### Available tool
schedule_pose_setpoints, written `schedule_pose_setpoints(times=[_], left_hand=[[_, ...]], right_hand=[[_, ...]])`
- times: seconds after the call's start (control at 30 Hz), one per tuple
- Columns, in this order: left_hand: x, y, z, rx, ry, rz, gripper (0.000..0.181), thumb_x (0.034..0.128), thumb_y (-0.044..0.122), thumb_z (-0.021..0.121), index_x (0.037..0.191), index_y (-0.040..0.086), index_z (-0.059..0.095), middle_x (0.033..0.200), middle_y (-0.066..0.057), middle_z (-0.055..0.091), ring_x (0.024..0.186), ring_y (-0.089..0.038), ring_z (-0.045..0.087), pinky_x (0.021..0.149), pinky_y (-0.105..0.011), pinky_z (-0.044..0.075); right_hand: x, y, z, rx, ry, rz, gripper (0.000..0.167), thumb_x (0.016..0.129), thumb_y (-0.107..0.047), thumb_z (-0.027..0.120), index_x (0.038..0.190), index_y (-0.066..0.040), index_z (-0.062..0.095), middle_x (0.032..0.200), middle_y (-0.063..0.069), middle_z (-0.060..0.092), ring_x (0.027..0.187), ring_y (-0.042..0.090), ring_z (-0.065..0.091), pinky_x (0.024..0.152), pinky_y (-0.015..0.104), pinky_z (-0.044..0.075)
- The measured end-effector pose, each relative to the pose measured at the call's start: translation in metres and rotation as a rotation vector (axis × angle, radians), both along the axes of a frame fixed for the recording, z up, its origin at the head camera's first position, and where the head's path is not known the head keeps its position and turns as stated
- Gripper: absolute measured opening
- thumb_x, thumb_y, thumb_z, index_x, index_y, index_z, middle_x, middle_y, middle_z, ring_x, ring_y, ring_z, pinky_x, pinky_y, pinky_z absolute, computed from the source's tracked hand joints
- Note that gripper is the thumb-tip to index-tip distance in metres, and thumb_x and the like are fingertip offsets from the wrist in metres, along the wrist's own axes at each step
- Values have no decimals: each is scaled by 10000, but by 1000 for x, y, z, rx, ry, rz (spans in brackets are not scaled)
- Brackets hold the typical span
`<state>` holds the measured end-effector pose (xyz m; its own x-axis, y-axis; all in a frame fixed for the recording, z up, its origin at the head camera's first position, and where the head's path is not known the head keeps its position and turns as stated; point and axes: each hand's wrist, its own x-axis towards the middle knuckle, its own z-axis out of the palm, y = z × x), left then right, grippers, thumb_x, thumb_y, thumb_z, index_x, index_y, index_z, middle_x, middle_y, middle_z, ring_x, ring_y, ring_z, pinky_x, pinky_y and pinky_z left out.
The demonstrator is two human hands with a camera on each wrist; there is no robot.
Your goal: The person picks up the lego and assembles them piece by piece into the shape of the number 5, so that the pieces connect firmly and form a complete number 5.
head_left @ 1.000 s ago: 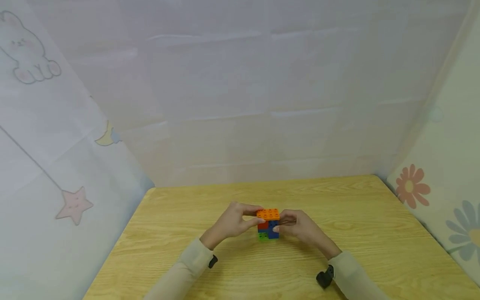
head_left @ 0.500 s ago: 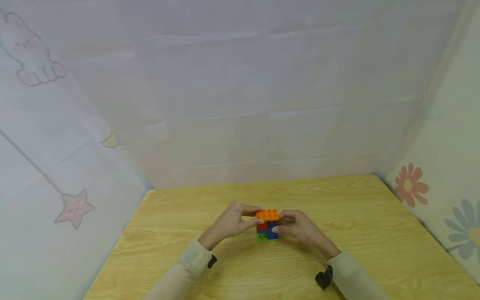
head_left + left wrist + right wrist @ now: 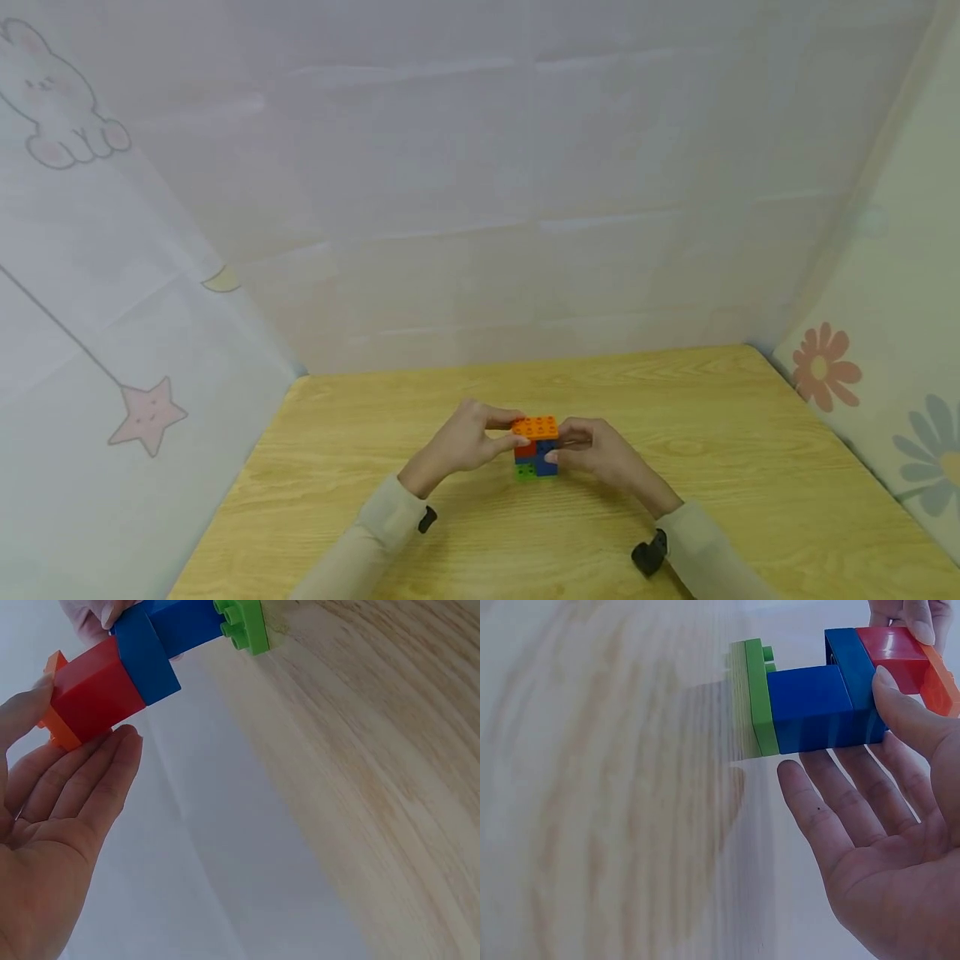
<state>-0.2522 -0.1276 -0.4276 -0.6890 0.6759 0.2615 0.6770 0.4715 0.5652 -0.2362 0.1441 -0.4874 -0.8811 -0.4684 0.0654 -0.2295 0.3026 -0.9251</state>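
Observation:
A small stack of toy building bricks stands on the table between both hands. Its base is a flat green brick [image 3: 526,471]; above it come a blue brick [image 3: 810,705] and a thinner blue brick [image 3: 146,656]. A red brick [image 3: 99,688] sits higher, on the left side, under a flat orange brick [image 3: 536,428] with studs on top. My left hand [image 3: 463,440] pinches the orange brick between thumb and fingers at its left end. From the right, my right hand [image 3: 600,457] grips the blue part of the stack, thumb in front and fingers behind.
The wooden table [image 3: 375,417] carries the stack near its middle. Pale sheeting [image 3: 420,167] hangs behind the table and along both sides. Black straps with small devices [image 3: 649,553] circle the wrists.

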Motion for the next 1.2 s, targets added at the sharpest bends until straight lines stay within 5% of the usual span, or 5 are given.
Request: schedule_pose_setpoints(times=[0.43, 0.9, 1.2], left_hand=[[-1, 0, -6, 8, -15, 14, 437, 1009, 371, 707, 1349, 97, 723, 1295, -98, 755, 1162, -207, 751, 988, -352, 615], [2, 0, 3, -16, -32, 42, 470, 1016, 393, 689, 1364, 78, 708, 1327, -125, 736, 1081, -243, 774, 1001, -420, 612], [3, 0, 1, -2, -72, 44, 501, 1008, 393, 697, 1377, 54, 692, 1344, -146, 718, 1183, -257, 742, 971, -402, 624]], right_hand=[[1, 1, -5, 12, 0, -14, 290, 977, -356, 763, 1190, -161, 739, 1255, 68, 745, 1186, 233, 726, 979, 413, 618], [-2, 0, -3, 13, -7, -32, 281, 965, -380, 773, 1182, -203, 742, 1238, 24, 753, 1197, 237, 720, 1000, 449, 608], [0, 0, -4, -13, -30, -38, 295, 964, -359, 777, 1206, -193, 743, 1249, 41, 756, 1179, 224, 725, 987, 433, 613]])
